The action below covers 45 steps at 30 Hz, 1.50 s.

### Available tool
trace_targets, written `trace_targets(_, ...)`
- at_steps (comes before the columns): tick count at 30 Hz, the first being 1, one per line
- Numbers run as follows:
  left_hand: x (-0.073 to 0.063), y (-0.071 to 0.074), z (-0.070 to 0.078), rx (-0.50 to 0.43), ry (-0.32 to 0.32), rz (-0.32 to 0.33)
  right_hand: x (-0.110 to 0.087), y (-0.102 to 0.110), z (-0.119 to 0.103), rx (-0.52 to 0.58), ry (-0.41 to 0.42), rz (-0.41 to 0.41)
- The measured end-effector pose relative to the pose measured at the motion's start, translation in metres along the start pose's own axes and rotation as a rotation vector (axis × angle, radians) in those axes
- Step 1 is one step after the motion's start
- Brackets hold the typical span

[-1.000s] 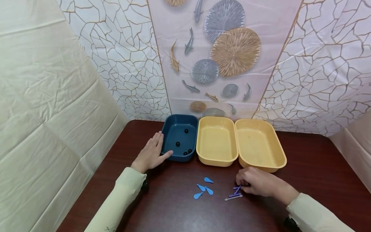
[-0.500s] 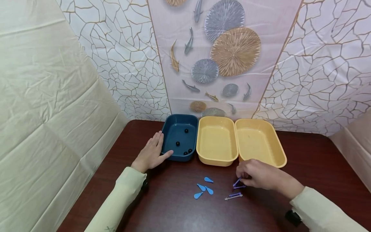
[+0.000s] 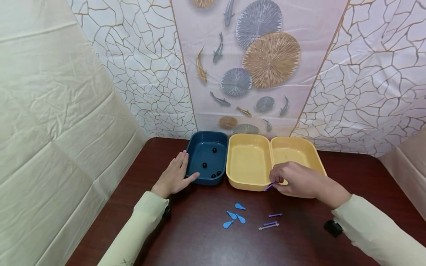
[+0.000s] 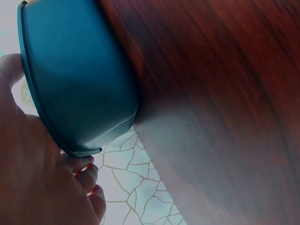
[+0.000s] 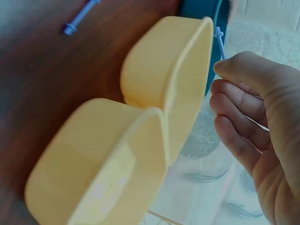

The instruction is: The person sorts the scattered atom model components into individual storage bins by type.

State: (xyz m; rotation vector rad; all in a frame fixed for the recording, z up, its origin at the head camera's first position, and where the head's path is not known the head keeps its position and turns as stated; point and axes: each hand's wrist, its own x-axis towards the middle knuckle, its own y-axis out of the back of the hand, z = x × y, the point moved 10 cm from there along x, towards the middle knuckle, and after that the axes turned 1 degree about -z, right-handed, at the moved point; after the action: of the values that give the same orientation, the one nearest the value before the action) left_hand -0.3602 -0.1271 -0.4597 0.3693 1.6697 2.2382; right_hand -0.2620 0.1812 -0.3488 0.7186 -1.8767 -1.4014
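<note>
Head: purple stick [image 3: 269, 187] juts left from right hand [image 3: 297, 179].

table [image 3: 199, 244]: dark red-brown | blue tray [image 3: 203, 142], two yellow trays [image 3: 249, 159] in a row | four blue teardrops [image 3: 231, 215] | two purple rods [image 3: 275, 215], one pale rod [image 3: 266, 227]

dark table [image 3: 186, 236]: one. blue tray [image 3: 196, 157]: one. yellow trays [image 3: 249, 162]: two. black balls [image 3: 204, 165]: four. light-blue teardrop pieces [image 3: 241, 219]: four. purple pins [image 3: 275, 215]: three. pale grey pin [image 3: 265, 228]: one.

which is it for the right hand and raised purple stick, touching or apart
Touching: the right wrist view shows the right hand pinching the purple stick, one end jutting out.
</note>
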Motion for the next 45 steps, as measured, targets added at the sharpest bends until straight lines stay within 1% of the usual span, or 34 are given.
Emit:
trace_targets(3,0.001,0.000,0.000,-0.001,-0.003,0.003,0.007,0.005,0.004,0.005,-0.022,-0.012)
trace_targets(7,0.001,0.001,0.001,-0.003,-0.007,0.005,0.019,0.009,0.009,-0.005,-0.020,-0.013)
trace_targets(15,-0.001,0.001,0.001,-0.005,0.002,-0.001,0.042,0.006,0.026,-0.019,-0.076,-0.033)
trace_targets(19,-0.002,0.001,0.001,-0.010,-0.002,0.003,0.052,0.000,0.034,-0.018,-0.087,-0.034)
trace_targets(24,-0.003,0.001,0.002,-0.009,-0.003,-0.001,0.063,-0.013,0.048,0.001,-0.123,-0.040)
trace_targets(26,-0.002,0.001,0.002,-0.008,-0.003,-0.002,0.066,-0.018,0.053,0.006,-0.122,-0.030)
trace_targets(29,-0.002,0.002,0.002,-0.007,-0.003,-0.001,0.071,-0.025,0.057,0.019,-0.099,-0.002)
trace_targets(33,-0.002,0.000,0.003,-0.007,-0.003,-0.002,0.074,-0.037,0.066,0.034,-0.108,-0.001)
trace_targets(37,-0.002,-0.001,0.002,-0.005,-0.001,-0.003,0.074,-0.046,0.074,0.033,-0.147,-0.029)
trace_targets(40,-0.002,0.000,0.002,-0.005,0.000,-0.004,0.073,-0.042,0.075,0.024,-0.162,-0.039)
trace_targets(45,-0.002,0.002,0.003,-0.007,0.002,-0.006,0.066,-0.025,0.068,0.016,-0.174,-0.048)
